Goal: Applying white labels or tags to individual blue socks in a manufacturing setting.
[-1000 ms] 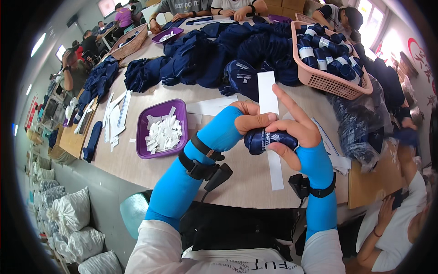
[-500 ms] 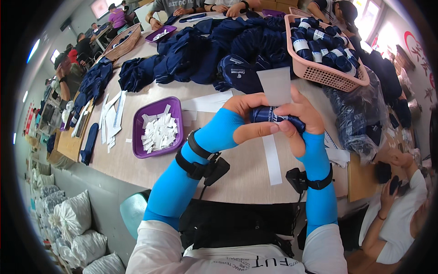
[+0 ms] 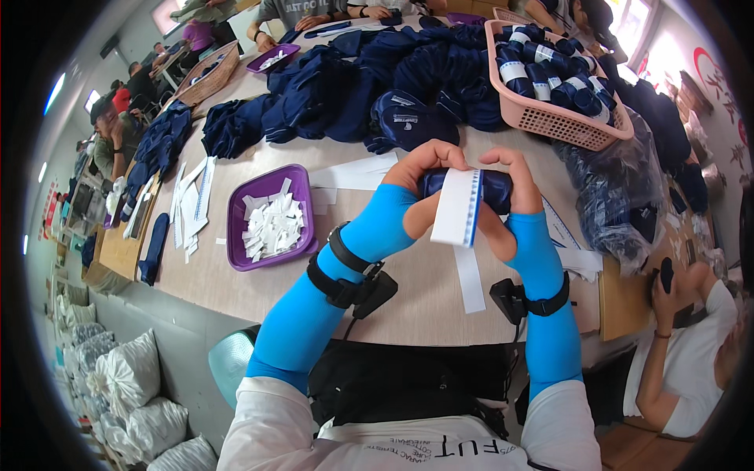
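Note:
Over the near part of the table, a tightly rolled navy cloth bundle (image 3: 496, 189) lies crosswise between my two hands. A white paper strip with a blue printed edge (image 3: 455, 210) passes over its front and hangs down below it. My left hand (image 3: 424, 169) is closed round the roll's left end, thumb underneath and fingers over the top. My right hand (image 3: 518, 200) grips the right end, index finger curled above and thumb below. The strip partly covers the roll's middle and some fingertips.
A purple tray (image 3: 234, 245) of small white slips stands left of my hands. Navy garments (image 3: 330, 90) are heaped across the table. At the right rear, a pink basket (image 3: 561, 128) holds banded navy rolls, beside a clear plastic bag (image 3: 616, 192). People sit around.
The paper strip, which stood up above the roll, now lies over its front and hangs down. The roll has turned, and my right hand has shifted to its right end.

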Tool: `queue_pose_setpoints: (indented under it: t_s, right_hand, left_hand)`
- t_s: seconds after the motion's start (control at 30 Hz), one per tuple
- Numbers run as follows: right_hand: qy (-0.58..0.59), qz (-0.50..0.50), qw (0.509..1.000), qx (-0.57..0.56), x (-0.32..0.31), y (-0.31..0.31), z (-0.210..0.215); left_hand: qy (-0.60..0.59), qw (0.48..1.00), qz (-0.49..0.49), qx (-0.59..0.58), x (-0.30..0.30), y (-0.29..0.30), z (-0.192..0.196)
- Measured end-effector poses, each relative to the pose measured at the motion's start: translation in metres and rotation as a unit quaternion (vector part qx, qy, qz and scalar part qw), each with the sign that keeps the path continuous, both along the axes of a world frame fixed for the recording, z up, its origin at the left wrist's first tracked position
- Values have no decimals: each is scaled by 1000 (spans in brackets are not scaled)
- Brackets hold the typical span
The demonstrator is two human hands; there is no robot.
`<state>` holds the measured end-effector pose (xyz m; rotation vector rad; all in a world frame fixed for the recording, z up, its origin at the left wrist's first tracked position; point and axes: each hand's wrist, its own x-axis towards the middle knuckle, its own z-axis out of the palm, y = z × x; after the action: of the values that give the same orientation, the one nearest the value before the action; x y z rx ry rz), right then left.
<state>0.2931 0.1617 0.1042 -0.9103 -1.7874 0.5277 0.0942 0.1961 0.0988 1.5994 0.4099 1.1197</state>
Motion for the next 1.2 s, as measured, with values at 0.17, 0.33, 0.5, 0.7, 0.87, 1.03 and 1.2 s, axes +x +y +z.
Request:
queue_pose_setpoints:
  t_s: [0.17, 0.33, 0.5, 0.7, 0.87, 1.03, 1.2]
  right_hand:
    - [29, 13, 999, 7, 1, 0, -5]
    - [65, 1, 998, 4, 0, 1, -4]
    - [66, 5, 998, -17, -1, 0, 1]
    - [46, -2, 998, -31, -1, 0, -1]
    - [59, 10, 996, -70, -2, -3, 2]
    - [73, 12, 995, -69, 0, 1, -3]
    - [96, 24, 990, -99, 4, 2, -5]
  left_hand:
    - [-27, 999, -4, 38, 1, 1, 3]
    - [-1, 973, 84, 217, 4, 5, 3]
    - [-18, 966, 114, 231, 6, 6, -8]
    - [-18, 968, 138, 209, 11, 0, -14]
    - [-10, 966, 157, 204, 12, -3, -15]
    - [-31, 964, 162, 207, 15, -5, -15]
    - [-2, 951, 154, 267, 12, -4, -3]
